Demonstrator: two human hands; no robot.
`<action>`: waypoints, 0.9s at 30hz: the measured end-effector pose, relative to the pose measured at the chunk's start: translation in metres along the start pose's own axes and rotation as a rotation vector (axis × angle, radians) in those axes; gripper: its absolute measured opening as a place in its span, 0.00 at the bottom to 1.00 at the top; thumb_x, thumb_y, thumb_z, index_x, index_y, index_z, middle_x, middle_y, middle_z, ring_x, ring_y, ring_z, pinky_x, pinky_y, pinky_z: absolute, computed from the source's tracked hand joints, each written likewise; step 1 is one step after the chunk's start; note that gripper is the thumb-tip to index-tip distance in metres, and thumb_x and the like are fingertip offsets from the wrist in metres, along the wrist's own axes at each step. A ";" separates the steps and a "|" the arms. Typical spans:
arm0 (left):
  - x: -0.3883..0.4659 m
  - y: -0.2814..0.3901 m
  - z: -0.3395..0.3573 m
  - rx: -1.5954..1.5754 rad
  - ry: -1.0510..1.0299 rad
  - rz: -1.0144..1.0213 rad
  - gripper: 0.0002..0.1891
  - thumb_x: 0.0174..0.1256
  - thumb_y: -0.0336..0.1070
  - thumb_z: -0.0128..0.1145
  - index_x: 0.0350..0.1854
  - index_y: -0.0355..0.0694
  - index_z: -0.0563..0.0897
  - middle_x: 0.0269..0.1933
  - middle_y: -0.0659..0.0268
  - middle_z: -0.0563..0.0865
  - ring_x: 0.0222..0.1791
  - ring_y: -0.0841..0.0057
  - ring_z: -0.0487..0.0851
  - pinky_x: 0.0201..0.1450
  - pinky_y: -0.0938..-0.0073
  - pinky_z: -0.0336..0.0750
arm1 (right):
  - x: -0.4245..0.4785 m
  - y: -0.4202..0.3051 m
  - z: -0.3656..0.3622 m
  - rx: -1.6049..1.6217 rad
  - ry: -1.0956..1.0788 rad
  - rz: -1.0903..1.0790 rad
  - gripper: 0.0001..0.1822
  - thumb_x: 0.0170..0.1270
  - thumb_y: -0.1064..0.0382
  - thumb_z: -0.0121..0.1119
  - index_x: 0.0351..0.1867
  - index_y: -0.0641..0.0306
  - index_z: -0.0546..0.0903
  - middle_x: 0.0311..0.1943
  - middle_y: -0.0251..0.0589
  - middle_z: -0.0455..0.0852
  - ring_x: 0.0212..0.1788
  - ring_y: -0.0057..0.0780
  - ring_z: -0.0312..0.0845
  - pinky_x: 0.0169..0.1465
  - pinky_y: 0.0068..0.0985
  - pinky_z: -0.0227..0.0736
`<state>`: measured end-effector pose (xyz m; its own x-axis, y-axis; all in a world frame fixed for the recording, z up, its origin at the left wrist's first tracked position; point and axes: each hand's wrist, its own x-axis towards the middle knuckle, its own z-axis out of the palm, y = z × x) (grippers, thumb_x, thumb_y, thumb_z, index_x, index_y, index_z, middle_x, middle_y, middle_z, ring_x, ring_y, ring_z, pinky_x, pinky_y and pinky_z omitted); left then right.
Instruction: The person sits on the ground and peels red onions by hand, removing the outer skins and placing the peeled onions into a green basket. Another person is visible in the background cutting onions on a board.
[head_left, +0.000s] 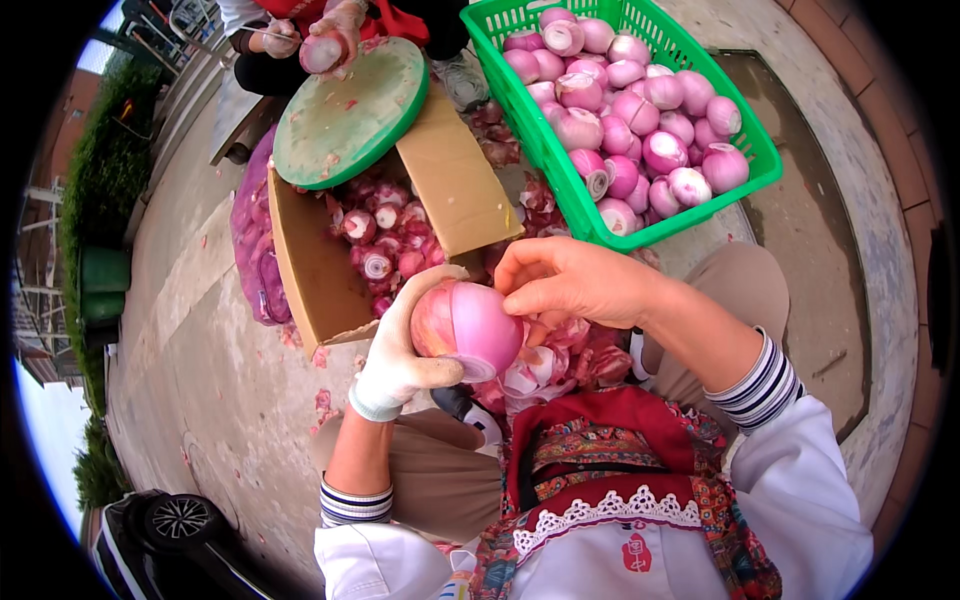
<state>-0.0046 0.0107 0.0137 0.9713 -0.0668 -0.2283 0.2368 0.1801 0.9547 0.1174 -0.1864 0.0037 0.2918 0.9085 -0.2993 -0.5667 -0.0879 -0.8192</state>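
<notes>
A large purple onion (480, 326), partly peeled, rests in my left hand (397, 352), which wears a white knit glove. Dull reddish skin covers the onion's left side, while its right side is smooth and pink. My bare right hand (585, 285) is at the onion's right edge, thumb and forefinger bent and a little apart; whether they touch it is unclear. I see no loose skin between those fingers. Below my hands, peeled onion skins (562, 360) lie heaped between my legs.
Ahead, a cardboard box (315, 277) holds several trimmed onions (386, 240). A green crate (652, 236) of peeled onions stands at right. Another person's gloved hands (315, 34) hold an onion and a knife over a green-rimmed round board (352, 112). A purple mesh sack (259, 240) lies left.
</notes>
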 end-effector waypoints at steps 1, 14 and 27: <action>0.000 0.000 -0.001 0.020 -0.013 -0.003 0.45 0.33 0.30 0.68 0.63 0.33 0.64 0.55 0.58 0.76 0.56 0.69 0.75 0.61 0.67 0.68 | 0.001 0.002 -0.002 0.022 -0.002 0.006 0.10 0.61 0.64 0.58 0.40 0.68 0.76 0.35 0.38 0.78 0.37 0.23 0.77 0.35 0.23 0.80; -0.002 0.002 -0.001 0.026 0.099 0.006 0.47 0.32 0.36 0.70 0.63 0.31 0.64 0.54 0.58 0.76 0.55 0.68 0.77 0.60 0.68 0.70 | 0.000 0.000 0.006 0.009 0.077 0.017 0.09 0.62 0.65 0.60 0.37 0.67 0.75 0.35 0.36 0.77 0.39 0.23 0.77 0.38 0.26 0.81; -0.006 0.003 -0.012 -0.092 0.014 0.064 0.44 0.38 0.31 0.70 0.63 0.32 0.64 0.54 0.57 0.76 0.53 0.71 0.77 0.59 0.69 0.71 | 0.013 0.011 0.005 0.078 0.075 -0.039 0.05 0.61 0.74 0.51 0.38 0.68 0.75 0.37 0.39 0.78 0.37 0.26 0.80 0.41 0.24 0.78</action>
<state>-0.0095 0.0234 0.0157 0.9846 -0.0386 -0.1707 0.1748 0.2729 0.9460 0.1115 -0.1735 -0.0066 0.3705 0.8770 -0.3059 -0.6112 -0.0178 -0.7913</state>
